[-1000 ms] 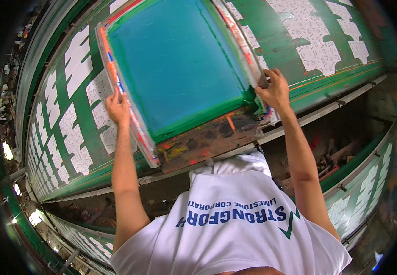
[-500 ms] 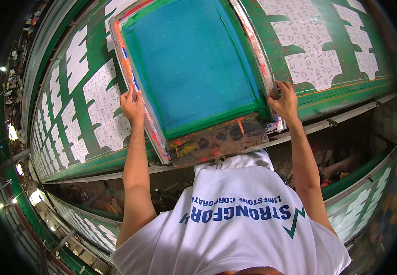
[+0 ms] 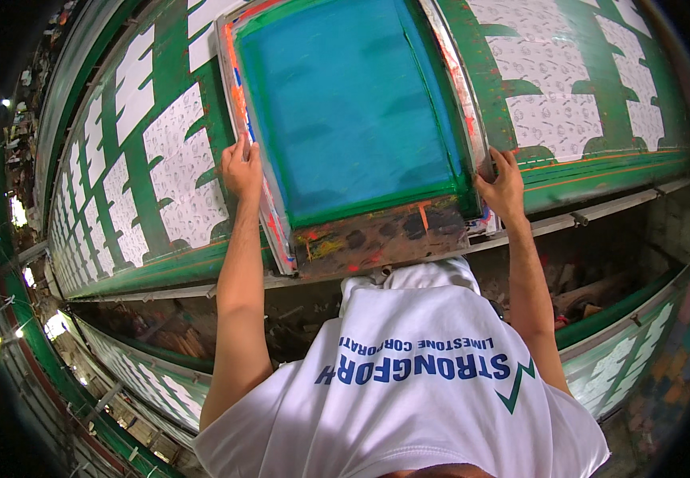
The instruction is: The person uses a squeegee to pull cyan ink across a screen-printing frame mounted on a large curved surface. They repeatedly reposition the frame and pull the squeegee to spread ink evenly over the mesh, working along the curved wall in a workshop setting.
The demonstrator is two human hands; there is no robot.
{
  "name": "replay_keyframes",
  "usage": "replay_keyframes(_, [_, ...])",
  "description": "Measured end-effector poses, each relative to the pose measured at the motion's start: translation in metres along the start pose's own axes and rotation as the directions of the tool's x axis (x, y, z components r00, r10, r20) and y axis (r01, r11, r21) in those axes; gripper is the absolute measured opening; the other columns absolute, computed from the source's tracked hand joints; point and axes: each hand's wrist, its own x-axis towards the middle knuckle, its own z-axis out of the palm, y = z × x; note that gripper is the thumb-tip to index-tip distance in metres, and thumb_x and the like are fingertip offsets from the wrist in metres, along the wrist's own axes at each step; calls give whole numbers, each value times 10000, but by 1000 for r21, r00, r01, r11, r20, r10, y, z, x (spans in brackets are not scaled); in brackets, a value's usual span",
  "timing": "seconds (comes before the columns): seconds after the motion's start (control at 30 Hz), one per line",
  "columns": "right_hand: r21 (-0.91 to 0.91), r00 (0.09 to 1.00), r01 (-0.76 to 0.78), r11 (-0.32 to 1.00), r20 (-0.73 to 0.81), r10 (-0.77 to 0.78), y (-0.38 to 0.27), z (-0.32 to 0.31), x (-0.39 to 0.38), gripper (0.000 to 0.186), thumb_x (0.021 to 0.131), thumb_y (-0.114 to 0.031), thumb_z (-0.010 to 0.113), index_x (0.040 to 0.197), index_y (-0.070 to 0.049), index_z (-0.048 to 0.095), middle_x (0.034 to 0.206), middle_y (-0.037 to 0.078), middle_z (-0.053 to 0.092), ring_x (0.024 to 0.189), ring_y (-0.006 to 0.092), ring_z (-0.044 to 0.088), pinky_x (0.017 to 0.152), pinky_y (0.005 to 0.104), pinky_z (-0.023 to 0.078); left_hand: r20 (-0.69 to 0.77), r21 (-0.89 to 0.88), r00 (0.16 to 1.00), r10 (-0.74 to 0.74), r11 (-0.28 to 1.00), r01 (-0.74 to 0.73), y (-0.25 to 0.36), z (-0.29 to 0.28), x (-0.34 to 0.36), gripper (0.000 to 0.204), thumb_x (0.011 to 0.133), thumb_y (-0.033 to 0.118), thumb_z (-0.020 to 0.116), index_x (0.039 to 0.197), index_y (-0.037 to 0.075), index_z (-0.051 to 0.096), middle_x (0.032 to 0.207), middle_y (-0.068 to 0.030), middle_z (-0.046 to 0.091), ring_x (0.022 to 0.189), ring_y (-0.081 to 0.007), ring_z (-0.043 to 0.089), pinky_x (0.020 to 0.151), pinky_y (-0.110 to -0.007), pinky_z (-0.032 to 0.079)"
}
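One screen frame [image 3: 377, 239], teal mesh, on table. Two hands: left hand [image 3: 241, 169] on frame's left rail, right hand [image 3: 503, 190] on right rail. One long table [image 3: 600, 171], green, running left to right. Many white printed panels on cloth; count unclear toward far left. One white shirt [image 3: 408, 390], near.

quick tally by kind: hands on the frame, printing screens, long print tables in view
hands on the frame: 2, left hand and right hand
screen printing frame: 1
long print tables: 2, upper table and lower table
total: 5
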Motion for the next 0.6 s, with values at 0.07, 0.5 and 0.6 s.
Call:
replay_keyframes(0.07, [70, 999, -32, 997, 33, 29, -2, 0, -1, 659, 822, -151, 855, 1407, 29, 608, 1229, 207, 627, 1082, 397, 661, 934, 453, 559, 16, -53, 999, -44, 998, 44, 1, 3, -1, 439, 877, 291, 833, 1290, 147, 785, 1073, -61, 685, 1038, -265, 673, 908, -418, 551])
replay_keyframes(0.5, [85, 596, 683, 726, 510, -620, -138, 21, -91, 508, 861, -219, 777, 1344, -102, 671, 1387, 146, 625, 1274, 336, 605, 1064, 462, 532, -11, -99, 999, -53, 994, 52, 6, 6, -1, 405, 864, 304, 811, 1244, 168, 771, 1120, -65, 663, 1104, -319, 649, 946, -465, 556])
replay_keyframes(0.6, [-33, 516, 783, 621, 592, -619, -151, 30, -94, 460, 906, -159, 628, 1364, -123, 657, 1398, 130, 623, 1304, 316, 600, 1083, 448, 539, -18, -117, 999, -45, 992, 43, 7, 5, -2, 397, 866, 312, 794, 1236, 169, 764, 1138, -74, 653, 1131, -329, 637, 945, -483, 562])
